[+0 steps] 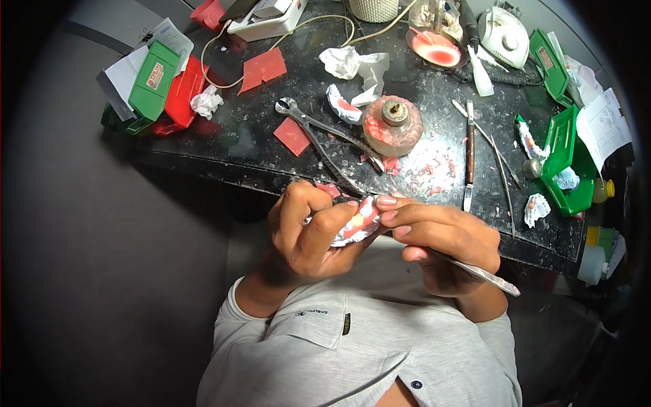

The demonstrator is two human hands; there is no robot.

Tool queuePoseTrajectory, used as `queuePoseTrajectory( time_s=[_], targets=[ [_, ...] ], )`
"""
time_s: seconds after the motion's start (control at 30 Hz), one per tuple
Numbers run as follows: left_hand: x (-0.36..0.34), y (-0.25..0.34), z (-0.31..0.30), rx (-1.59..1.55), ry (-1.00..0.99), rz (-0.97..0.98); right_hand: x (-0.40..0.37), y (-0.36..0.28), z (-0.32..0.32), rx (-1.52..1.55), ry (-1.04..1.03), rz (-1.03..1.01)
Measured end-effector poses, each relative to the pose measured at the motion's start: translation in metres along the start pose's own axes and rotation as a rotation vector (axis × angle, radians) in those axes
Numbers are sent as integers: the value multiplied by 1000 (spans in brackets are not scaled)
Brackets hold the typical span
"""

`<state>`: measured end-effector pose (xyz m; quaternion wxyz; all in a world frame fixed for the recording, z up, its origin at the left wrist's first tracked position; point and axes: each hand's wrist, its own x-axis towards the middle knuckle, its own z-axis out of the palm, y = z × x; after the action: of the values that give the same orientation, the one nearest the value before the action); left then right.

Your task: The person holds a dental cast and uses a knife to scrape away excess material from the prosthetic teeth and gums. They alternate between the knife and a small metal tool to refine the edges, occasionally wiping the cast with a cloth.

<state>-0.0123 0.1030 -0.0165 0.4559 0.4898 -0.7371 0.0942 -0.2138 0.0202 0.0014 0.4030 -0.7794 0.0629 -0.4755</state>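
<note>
Just off the near edge of the dark bench [237, 146], I see the left hand [305, 230] with fingers curled tight around a white-and-pink dental model [357, 224]. The right hand [441, 241] rests its fingertips on the model and clamps a metal spatula [487, 275]. Pliers [319, 130] and a burner [392, 125] sit on the bench near that edge.

Near the table's front edge, just below the round wax-stained burner [392, 124], the left hand [305, 230] grips a white dental cast [357, 224] with pink wax on it. The right hand [441, 241] touches the cast with its fingertips and holds a slim metal instrument [485, 275], whose working tip is hidden, probably against the cast. Pliers [319, 132] lie left of the burner, a knife [469, 146] lies to its right, and an open green box [563, 159] sits further right.
</note>
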Motion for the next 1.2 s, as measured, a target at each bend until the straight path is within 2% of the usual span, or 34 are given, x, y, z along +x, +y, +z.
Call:
queuePoseTrajectory(
  time_s=[0.43,0.53,0.77,0.83,1.07,1.2],
  targets=[
    [2,3,-2,-4,2,-23,4,2,2,-33,-75,-75],
    [3,3,-2,-25,7,-24,4,2,5,11,-10,-47],
    [4,5,-1,-17,14,-30,3,1,5,-12,-55,-75],
    [5,5,-1,-18,12,-26,6,-2,6,12,7,-10],
    [6,6,0,-28,18,-47,3,0,5,-16,-32,-48],
    [5,2,1,-6,22,-38,-2,0,0,94,37,41]
  ],
)
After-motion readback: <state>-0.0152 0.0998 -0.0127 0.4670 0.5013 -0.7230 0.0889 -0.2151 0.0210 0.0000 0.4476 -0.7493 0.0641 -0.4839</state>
